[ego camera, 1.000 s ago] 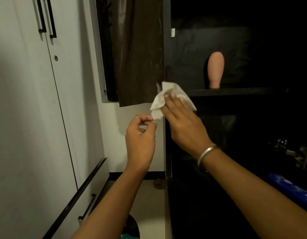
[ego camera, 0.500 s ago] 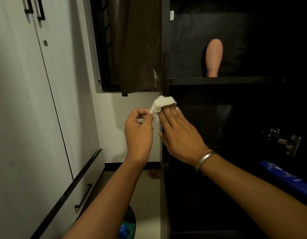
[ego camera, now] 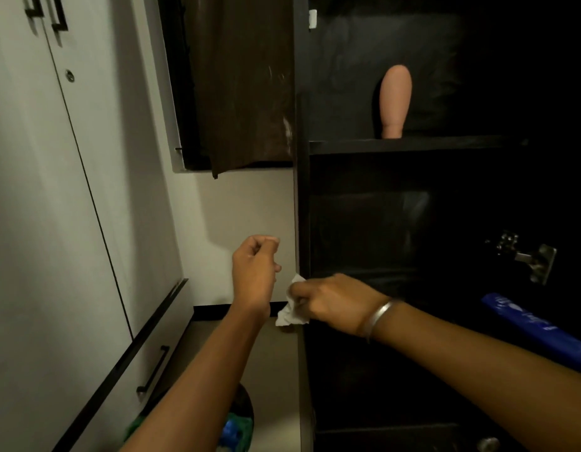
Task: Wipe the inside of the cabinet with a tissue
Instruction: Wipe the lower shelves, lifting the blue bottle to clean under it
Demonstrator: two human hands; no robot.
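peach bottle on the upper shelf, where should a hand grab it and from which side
Grip the peach bottle around its narrow lower neck, coming from the open front of the dark cabinet. It stands upright on the shelf with the bulb on top, so the waist likely gives the surest hold.

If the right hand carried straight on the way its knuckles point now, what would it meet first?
The right hand, gripping the tissue, points left across the cabinet's front edge. Straight on, it would probably meet the left hand or its wrist first, though depth between the two is unclear.
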